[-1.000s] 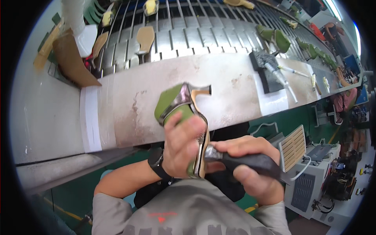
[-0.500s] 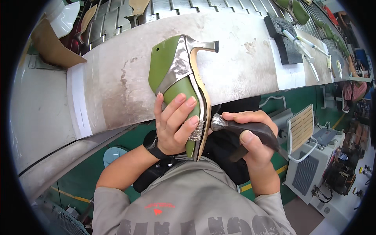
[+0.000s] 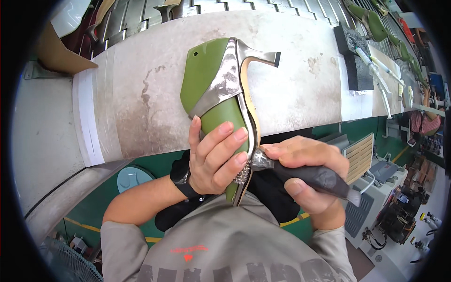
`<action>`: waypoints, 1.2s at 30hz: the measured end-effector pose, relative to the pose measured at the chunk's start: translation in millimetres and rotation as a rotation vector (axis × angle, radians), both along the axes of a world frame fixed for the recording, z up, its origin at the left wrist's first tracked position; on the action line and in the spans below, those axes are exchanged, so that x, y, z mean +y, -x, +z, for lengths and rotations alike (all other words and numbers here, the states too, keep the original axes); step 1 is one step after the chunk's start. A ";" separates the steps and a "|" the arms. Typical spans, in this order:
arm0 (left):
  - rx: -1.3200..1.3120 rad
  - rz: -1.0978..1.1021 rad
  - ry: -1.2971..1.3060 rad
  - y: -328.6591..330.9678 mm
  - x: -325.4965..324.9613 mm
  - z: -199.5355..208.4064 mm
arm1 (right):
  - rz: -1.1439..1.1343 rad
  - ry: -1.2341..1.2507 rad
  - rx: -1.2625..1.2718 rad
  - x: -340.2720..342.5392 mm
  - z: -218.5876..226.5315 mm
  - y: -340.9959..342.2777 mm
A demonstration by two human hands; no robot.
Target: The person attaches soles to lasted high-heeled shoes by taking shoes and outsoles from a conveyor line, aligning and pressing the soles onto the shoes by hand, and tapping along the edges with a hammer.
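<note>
A silver high-heeled shoe (image 3: 225, 77) is stretched over a green shoe last (image 3: 203, 70), lying on its side with the heel pointing right. My left hand (image 3: 213, 160) wraps round its front part, fingers spread over the last, close to a glittery strap (image 3: 242, 175). The toe points toward my body. In my right hand (image 3: 310, 167) is a hammer (image 3: 305, 178), gripped by its dark head. Its rounded metal face meets the edge of the tan sole (image 3: 250, 101) beside the strap. The hammer's handle is hidden by my hand.
The shoe's heel end lies over a stained pale worktop (image 3: 155, 108). Syringes (image 3: 373, 66) rest by a black block (image 3: 354, 56) at right. Behind runs a metal slat conveyor (image 3: 206, 7) with other shoe parts. A cardboard piece (image 3: 66, 49) stands at left; a wooden-slatted chair (image 3: 359, 157) is at right.
The hammer has turned in my right hand and its face has come against the sole edge. The shoe and my left hand appear slightly further right, with the whole view shifted.
</note>
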State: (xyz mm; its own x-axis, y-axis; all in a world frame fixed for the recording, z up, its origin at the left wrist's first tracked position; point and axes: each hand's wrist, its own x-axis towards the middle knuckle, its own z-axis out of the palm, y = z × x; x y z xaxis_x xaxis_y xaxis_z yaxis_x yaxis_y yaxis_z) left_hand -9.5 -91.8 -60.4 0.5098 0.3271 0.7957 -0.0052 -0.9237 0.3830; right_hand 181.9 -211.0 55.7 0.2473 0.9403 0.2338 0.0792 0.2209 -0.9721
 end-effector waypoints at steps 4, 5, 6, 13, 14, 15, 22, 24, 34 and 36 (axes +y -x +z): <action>0.033 0.012 0.009 1.2 -0.1 3.8 | 0.080 0.087 -0.215 13.2 25.8 -6.1; 0.037 0.018 0.019 1.1 -0.4 5.0 | 0.098 0.116 -0.259 13.8 29.0 -5.5; 0.030 0.022 0.027 1.2 -1.8 5.8 | 0.119 0.110 -0.256 12.7 29.4 -3.8; 0.057 -0.014 0.065 0.7 -1.0 15.5 | 0.135 0.045 -0.514 8.9 46.8 14.8; 0.061 -0.012 0.062 3.0 0.8 13.0 | 0.151 0.049 -0.532 9.3 47.3 20.0; 0.095 -0.007 0.004 6.1 3.2 8.9 | 0.168 0.053 -0.549 8.7 47.1 23.9; 0.118 -0.029 -0.059 3.6 7.0 9.3 | 0.278 0.158 -0.437 -22.8 34.6 49.7; 0.124 -0.040 -0.062 1.4 6.4 11.4 | 0.409 0.333 -0.392 -31.7 30.4 51.9; 0.015 0.009 0.003 -1.6 0.1 3.4 | -0.106 0.220 -0.107 -13.9 24.0 21.7; 0.004 0.002 -0.009 -2.4 2.8 0.4 | -0.096 0.233 -0.114 -6.7 30.8 11.8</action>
State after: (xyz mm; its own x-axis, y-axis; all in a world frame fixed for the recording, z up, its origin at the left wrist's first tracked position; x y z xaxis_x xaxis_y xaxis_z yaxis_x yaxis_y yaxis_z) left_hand -7.0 -89.0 -60.0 0.5124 0.3210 0.7965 -0.0020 -0.9271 0.3749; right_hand 170.1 -217.7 86.5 0.3220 0.9456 0.0453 0.2010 -0.0216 -0.9793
